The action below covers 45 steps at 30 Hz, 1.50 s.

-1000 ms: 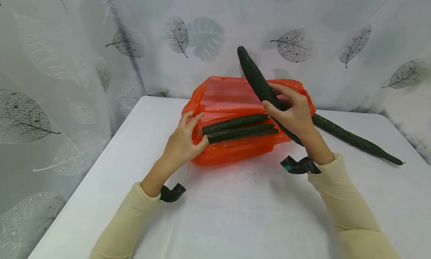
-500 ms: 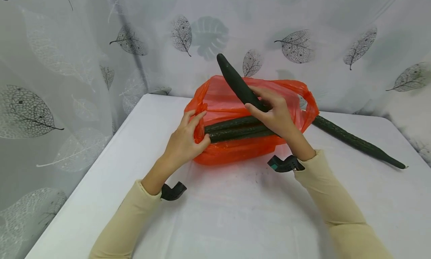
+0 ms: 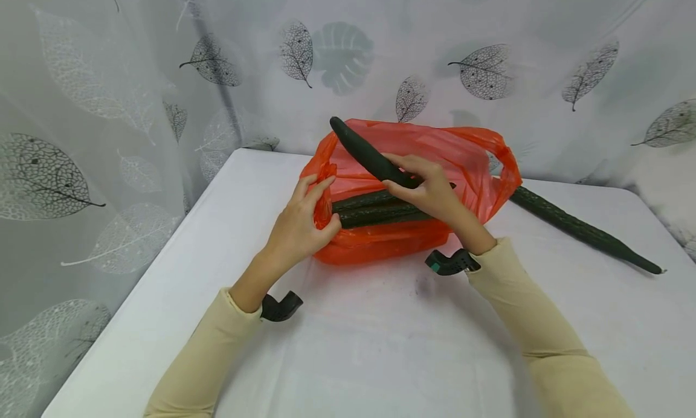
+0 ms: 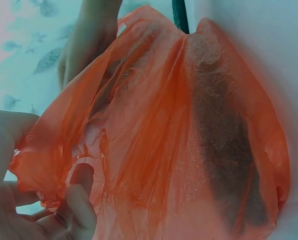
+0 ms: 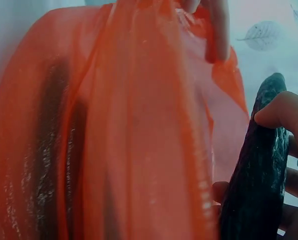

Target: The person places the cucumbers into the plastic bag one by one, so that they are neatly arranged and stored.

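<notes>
My right hand (image 3: 426,185) grips a long dark green cucumber (image 3: 361,149) around its middle, tilted over the mouth of an orange-red plastic bag (image 3: 380,246). The cucumber's far end points up and left, past the bag's back rim. Inside the bag several more cucumbers (image 3: 375,215) lie side by side, partly covered by my right hand. At the bag's left side my left hand (image 3: 296,225) pinches the rim, holding the mouth spread. The left wrist view shows thumb and fingers on the gathered plastic (image 4: 49,170); dark cucumber shapes show through the film.
Another cucumber (image 3: 587,228) lies on the white table (image 3: 391,345) to the right of the bag, its far end behind the bag's handle loop. A grey leaf-patterned curtain (image 3: 342,55) hangs along the back and left of the table.
My right hand has moved left and slightly down with the cucumber, bringing it lower and flatter over the bag mouth. My left hand has kept its hold on the bag.
</notes>
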Motion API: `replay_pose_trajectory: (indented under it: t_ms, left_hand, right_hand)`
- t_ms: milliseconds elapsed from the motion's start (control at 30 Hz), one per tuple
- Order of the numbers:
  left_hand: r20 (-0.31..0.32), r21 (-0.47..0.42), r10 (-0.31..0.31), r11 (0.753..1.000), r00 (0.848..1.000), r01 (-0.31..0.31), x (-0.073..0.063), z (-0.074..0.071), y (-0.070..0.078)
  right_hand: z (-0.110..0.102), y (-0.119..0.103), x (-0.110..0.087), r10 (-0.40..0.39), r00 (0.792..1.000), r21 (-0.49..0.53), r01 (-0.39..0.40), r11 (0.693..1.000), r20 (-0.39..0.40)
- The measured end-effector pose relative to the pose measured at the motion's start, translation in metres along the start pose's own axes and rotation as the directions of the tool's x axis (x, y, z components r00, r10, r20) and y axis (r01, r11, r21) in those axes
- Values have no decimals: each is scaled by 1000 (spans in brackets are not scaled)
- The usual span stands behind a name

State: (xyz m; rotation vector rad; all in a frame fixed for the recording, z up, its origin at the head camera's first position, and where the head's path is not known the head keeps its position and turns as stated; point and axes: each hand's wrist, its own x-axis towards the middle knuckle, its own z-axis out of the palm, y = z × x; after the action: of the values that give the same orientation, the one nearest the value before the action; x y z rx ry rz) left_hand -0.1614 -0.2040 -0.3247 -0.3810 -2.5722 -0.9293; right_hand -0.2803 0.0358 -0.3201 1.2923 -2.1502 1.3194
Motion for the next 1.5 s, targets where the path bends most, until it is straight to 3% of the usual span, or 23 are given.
replay_pose_trajectory:
  t_ms: [400, 567, 733, 1000, 1233, 1500]
  left_hand:
    - [-78, -56, 31, 998, 996, -35, 1, 0, -1]
    - [-102, -70, 36, 997, 994, -44, 1, 0, 0]
    - [-128, -72, 41, 996, 991, -51, 2, 0, -1]
    - [-135, -94, 27, 995, 990, -40, 2, 0, -1]
    - [-135, -88, 28, 995, 990, -40, 2, 0, -1]
    - [-143, -97, 33, 994, 989, -47, 2, 0, 1]
  right_hand:
    - [6, 15, -7, 82, 992, 8, -83, 996, 93]
    - [5, 15, -9, 82, 990, 8, -84, 996, 114]
    - [2, 18, -13, 97, 978, 5, -100, 995, 186]
    - [-6, 24, -23, 135, 927, -38, -131, 991, 350]
    - [-4, 27, -26, 117, 855, -89, -83, 993, 505]
    - [0, 24, -24, 76, 786, -90, -26, 996, 614]
